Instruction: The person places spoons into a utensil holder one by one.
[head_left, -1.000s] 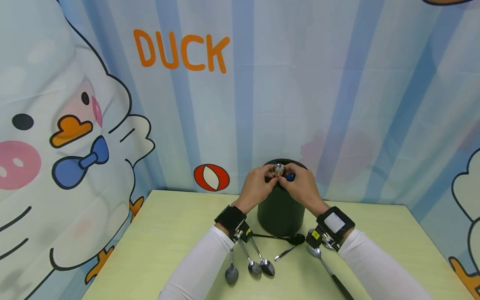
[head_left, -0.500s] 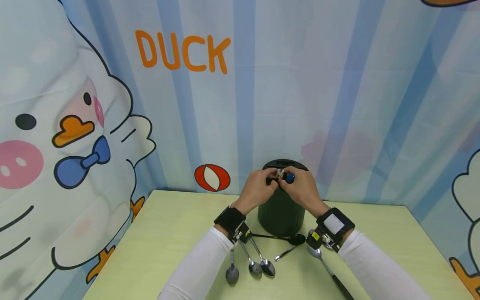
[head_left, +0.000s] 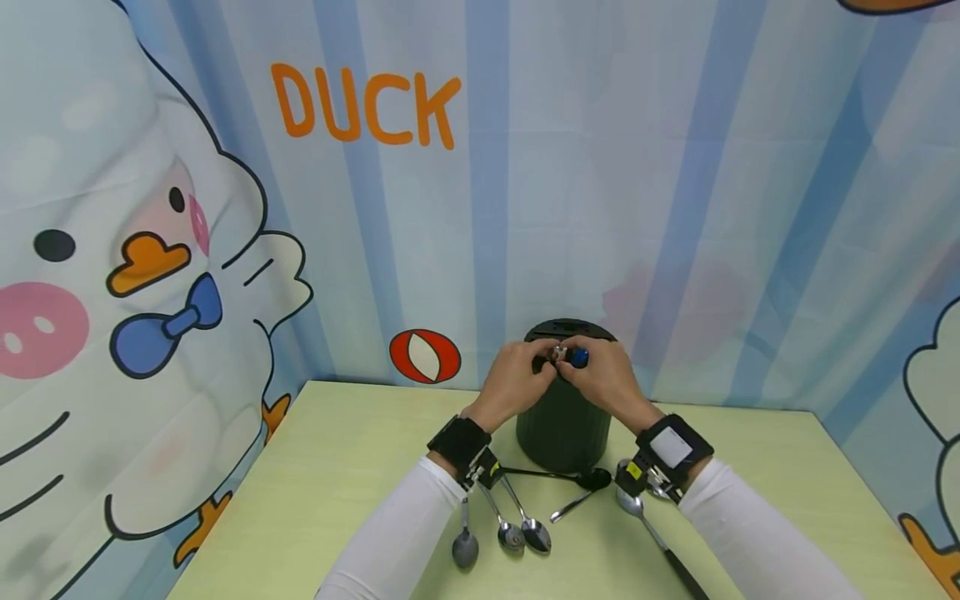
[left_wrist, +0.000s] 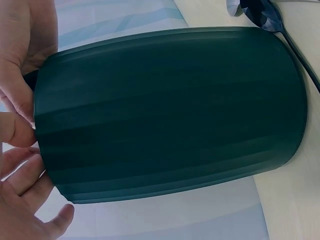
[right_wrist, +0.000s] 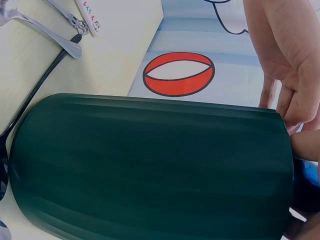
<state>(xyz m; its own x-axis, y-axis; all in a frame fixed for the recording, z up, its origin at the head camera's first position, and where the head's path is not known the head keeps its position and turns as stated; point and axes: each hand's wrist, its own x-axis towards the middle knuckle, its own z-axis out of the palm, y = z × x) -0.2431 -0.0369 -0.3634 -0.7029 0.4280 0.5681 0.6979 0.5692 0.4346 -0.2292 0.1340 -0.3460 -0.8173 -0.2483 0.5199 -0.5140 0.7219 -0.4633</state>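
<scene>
A dark green ribbed canister (head_left: 562, 429) with a black top (head_left: 568, 326) stands upright near the back of the table. Both hands meet over its near rim. Between thumbs and fingers, my left hand (head_left: 517, 371) and right hand (head_left: 604, 373) pinch a small shiny metal piece (head_left: 559, 354), mostly hidden by the fingertips; I cannot tell its kind. A blue rounded end (head_left: 580, 357) shows beside the right fingers, and something black shows by the left thumb. In the left wrist view, fingers (left_wrist: 30, 185) lie right at the canister's rim.
Several spoons lie before the canister, including a matte grey spoon (head_left: 465, 550), a shiny spoon (head_left: 536, 535) and a black spoon (head_left: 595, 478) near its base. A black-handled spoon (head_left: 660, 542) lies by the right forearm. The printed curtain (head_left: 562, 167) hangs behind the table.
The shiny metal piece has sunk lower between the fingers and less of it shows. Both hands have dropped slightly, exposing more of the canister's black top.
</scene>
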